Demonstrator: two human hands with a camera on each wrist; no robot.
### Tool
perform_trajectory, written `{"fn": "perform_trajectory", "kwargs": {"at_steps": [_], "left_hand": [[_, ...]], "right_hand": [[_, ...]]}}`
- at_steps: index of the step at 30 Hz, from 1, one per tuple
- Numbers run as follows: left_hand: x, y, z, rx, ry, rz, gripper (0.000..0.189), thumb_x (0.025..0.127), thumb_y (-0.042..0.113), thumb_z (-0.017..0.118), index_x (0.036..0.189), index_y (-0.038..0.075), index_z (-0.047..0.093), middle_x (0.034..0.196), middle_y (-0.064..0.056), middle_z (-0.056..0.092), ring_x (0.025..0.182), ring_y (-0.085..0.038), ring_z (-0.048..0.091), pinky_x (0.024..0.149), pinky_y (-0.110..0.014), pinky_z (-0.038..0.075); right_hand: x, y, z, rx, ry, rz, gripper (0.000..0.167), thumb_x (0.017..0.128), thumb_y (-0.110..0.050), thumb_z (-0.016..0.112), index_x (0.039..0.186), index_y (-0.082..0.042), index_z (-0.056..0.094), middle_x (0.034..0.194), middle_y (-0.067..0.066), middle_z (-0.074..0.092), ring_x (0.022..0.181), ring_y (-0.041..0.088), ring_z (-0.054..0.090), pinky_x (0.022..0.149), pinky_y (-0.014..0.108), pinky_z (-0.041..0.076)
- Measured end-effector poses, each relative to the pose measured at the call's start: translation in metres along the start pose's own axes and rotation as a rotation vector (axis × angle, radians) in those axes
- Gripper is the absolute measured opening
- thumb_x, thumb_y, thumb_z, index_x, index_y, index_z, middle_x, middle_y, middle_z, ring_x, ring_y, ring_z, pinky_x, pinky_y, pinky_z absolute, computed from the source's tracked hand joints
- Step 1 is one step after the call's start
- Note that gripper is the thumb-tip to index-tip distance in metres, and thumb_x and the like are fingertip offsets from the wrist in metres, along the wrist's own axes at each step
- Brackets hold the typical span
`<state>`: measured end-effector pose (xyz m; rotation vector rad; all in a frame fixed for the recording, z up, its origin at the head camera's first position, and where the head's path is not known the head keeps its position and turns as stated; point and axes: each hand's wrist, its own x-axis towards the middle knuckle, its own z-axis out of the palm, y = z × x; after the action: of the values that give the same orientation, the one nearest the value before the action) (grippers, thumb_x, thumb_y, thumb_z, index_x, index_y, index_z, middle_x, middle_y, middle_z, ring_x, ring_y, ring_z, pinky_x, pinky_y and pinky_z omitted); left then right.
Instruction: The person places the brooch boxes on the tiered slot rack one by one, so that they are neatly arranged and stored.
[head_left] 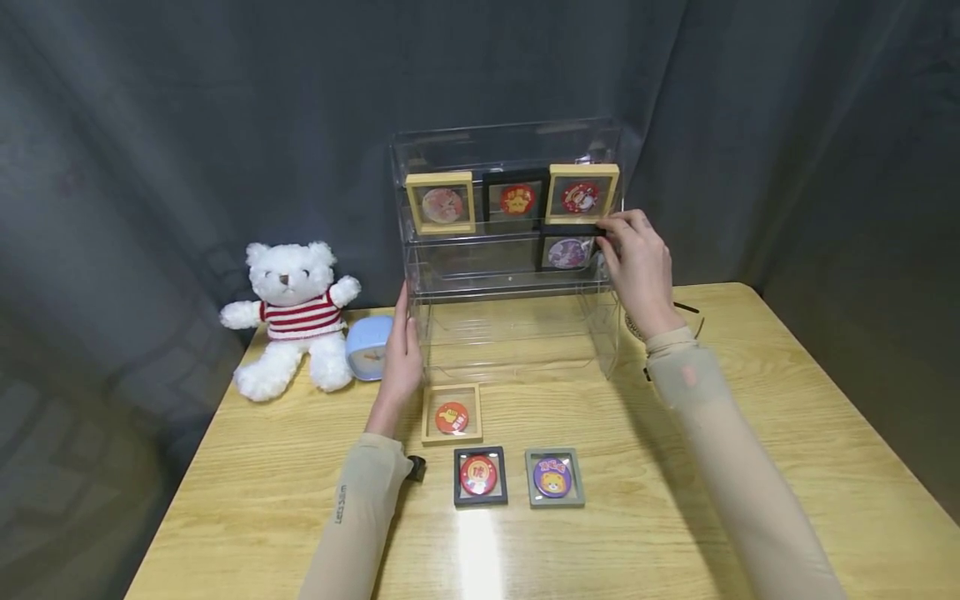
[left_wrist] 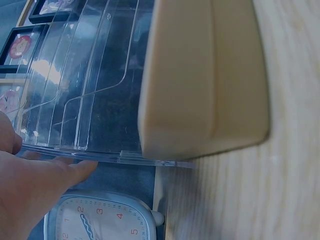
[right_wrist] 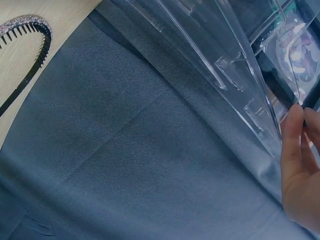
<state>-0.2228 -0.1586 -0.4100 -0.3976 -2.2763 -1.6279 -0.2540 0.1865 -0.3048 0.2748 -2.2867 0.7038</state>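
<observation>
A clear plastic tiered display stand [head_left: 487, 287] stands on the wooden table. My right hand [head_left: 640, 262] pinches the upper right corner of a black display frame [head_left: 567, 252] with a purple round badge inside, at the right of the stand's middle tier. In the right wrist view, thumb and fingertips meet at the corner of this black frame [right_wrist: 280, 82]. Against the stand's left side lies my left hand [head_left: 405, 358], its fingers extended along the panel. The top tier bears a yellow frame [head_left: 441, 204], a black frame [head_left: 516, 198] and another yellow frame [head_left: 582, 196].
Before the stand lie a light wood frame [head_left: 452, 414], a black frame [head_left: 480, 476] and a grey frame [head_left: 554, 478], each with a badge. A white teddy bear [head_left: 296, 312] and blue clock [head_left: 369, 346] are at left. A headband [right_wrist: 42, 42] lies right, and dark curtains [head_left: 187, 125] hang behind.
</observation>
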Motion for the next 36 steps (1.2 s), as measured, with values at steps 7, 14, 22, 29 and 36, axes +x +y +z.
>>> {"fn": "perform_trajectory", "kwargs": {"at_steps": [7, 14, 22, 29, 36], "left_hand": [[-0.001, 0.001, -0.001, -0.004, -0.001, 0.007, 0.057, 0.118, 0.009, 0.025, 0.174, 0.012, 0.014, 0.178, -0.009, 0.015, 0.162, -0.028, 0.015, 0.132, -0.043, 0.015], [0.000, -0.001, 0.000, -0.008, 0.003, 0.015, 0.057, 0.117, 0.005, 0.025, 0.173, 0.007, 0.014, 0.178, -0.014, 0.015, 0.162, -0.033, 0.016, 0.132, -0.048, 0.015], [-0.003, 0.020, -0.002, -0.027, -0.011, -0.017, 0.056, 0.115, -0.001, 0.023, 0.170, -0.002, 0.013, 0.176, -0.021, 0.013, 0.161, -0.038, 0.013, 0.132, -0.050, 0.013], [-0.008, 0.045, -0.006, -0.039, -0.008, 0.002, 0.055, 0.114, -0.004, 0.026, 0.168, -0.008, 0.015, 0.175, -0.026, 0.016, 0.161, -0.041, 0.015, 0.132, -0.049, 0.014], [-0.008, 0.046, -0.006, -0.046, -0.006, 0.002, 0.055, 0.115, -0.003, 0.025, 0.169, -0.006, 0.015, 0.175, -0.024, 0.015, 0.161, -0.040, 0.016, 0.132, -0.049, 0.015]], "right_hand": [[-0.002, 0.000, 0.000, -0.007, -0.012, 0.000, 0.024, 0.104, -0.001, 0.069, 0.127, 0.006, 0.072, 0.125, 0.023, 0.065, 0.102, 0.041, 0.070, 0.082, 0.058, 0.058], [-0.006, 0.000, 0.001, 0.006, -0.004, -0.012, 0.024, 0.106, -0.004, 0.065, 0.127, 0.005, 0.072, 0.124, 0.023, 0.065, 0.099, 0.039, 0.070, 0.074, 0.057, 0.057], [-0.016, -0.005, 0.001, 0.029, 0.028, 0.003, 0.023, 0.106, -0.009, 0.064, 0.125, 0.003, 0.072, 0.120, 0.023, 0.066, 0.097, 0.041, 0.064, 0.074, 0.059, 0.054], [-0.029, -0.016, 0.002, 0.103, 0.050, -0.040, 0.025, 0.103, -0.004, 0.067, 0.126, 0.004, 0.069, 0.122, 0.026, 0.063, 0.112, 0.047, 0.058, 0.086, 0.062, 0.051], [-0.046, -0.034, 0.005, 0.129, 0.032, -0.120, 0.026, 0.100, -0.004, 0.070, 0.124, 0.006, 0.069, 0.123, 0.026, 0.065, 0.110, 0.048, 0.056, 0.092, 0.058, 0.048]]}}
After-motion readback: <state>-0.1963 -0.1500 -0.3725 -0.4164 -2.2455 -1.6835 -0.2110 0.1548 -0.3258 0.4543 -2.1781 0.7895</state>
